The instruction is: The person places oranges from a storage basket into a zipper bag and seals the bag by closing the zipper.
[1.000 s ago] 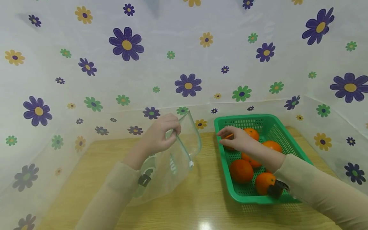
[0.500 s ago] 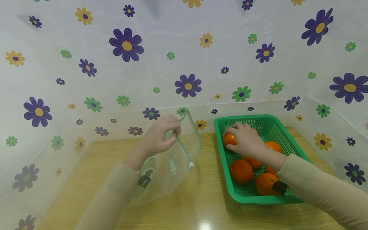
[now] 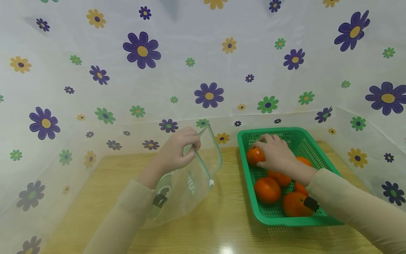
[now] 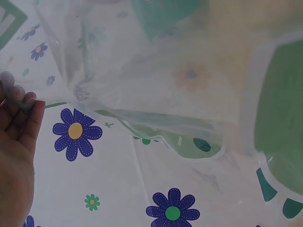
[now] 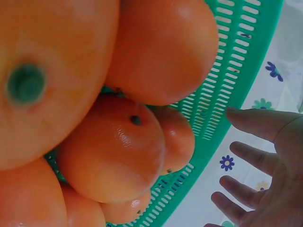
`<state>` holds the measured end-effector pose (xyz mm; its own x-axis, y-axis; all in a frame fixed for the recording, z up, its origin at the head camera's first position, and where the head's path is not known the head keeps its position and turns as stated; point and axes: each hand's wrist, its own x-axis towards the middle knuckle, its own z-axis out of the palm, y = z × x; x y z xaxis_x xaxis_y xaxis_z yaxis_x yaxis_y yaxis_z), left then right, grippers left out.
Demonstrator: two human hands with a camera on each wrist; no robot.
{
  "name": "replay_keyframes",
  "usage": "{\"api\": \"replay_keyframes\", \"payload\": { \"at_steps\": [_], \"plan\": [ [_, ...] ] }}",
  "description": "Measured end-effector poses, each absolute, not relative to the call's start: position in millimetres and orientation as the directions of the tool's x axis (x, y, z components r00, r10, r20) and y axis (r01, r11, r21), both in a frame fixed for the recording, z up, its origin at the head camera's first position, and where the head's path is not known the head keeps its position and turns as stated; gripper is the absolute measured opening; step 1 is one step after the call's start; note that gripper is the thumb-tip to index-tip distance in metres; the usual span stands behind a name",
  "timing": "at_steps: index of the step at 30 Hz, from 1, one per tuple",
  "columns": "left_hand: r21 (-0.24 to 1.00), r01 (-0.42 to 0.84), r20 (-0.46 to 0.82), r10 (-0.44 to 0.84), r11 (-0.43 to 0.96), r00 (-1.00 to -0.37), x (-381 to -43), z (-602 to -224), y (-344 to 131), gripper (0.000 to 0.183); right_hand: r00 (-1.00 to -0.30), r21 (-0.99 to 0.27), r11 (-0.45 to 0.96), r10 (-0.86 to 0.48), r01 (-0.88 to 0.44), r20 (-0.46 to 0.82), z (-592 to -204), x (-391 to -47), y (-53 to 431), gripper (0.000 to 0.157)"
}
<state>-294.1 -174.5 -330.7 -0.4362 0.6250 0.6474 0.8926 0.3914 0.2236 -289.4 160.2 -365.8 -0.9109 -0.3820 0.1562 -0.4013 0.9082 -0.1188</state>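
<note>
My left hand point(image 3: 180, 148) pinches the upper edge of a clear zip bag point(image 3: 190, 190), which hangs with its mouth open towards the right. A white slider point(image 3: 211, 182) sits on the green zip strip. In the left wrist view, fingers point(image 4: 29, 118) grip the bag's green edge, and green print shows on the film. On the right, my right hand point(image 3: 277, 151) reaches into a green basket point(image 3: 250, 197), its fingers and thumb curved round an orange point(image 3: 254, 156) in the back left corner. Several more oranges point(image 5: 111, 149) lie in the basket, partly hidden by the forearm.
The basket stands on a wooden table point(image 3: 222, 225), to the right of the bag. White sheeting point(image 3: 177, 77) with printed flowers rises behind the table and on both sides. A dark clip-like piece point(image 3: 311, 204) at the right wrist overlaps a front orange.
My right hand has gone from above the basket's left rim down onto the orange in the back left corner, its fingers closing round it. My left hand keeps holding the bag in place.
</note>
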Motion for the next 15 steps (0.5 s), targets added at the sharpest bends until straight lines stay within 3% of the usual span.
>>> {"api": "replay_keyframes", "payload": {
  "at_steps": [15],
  "plan": [
    [0.211,0.901,0.644,0.640,0.378,-0.419,-295.7,-332.6,-171.7,0.011,-0.926,-0.177,0.909,-0.372,-0.376,0.059,-374.0,-311.0,166.1,0.059]
  ]
}}
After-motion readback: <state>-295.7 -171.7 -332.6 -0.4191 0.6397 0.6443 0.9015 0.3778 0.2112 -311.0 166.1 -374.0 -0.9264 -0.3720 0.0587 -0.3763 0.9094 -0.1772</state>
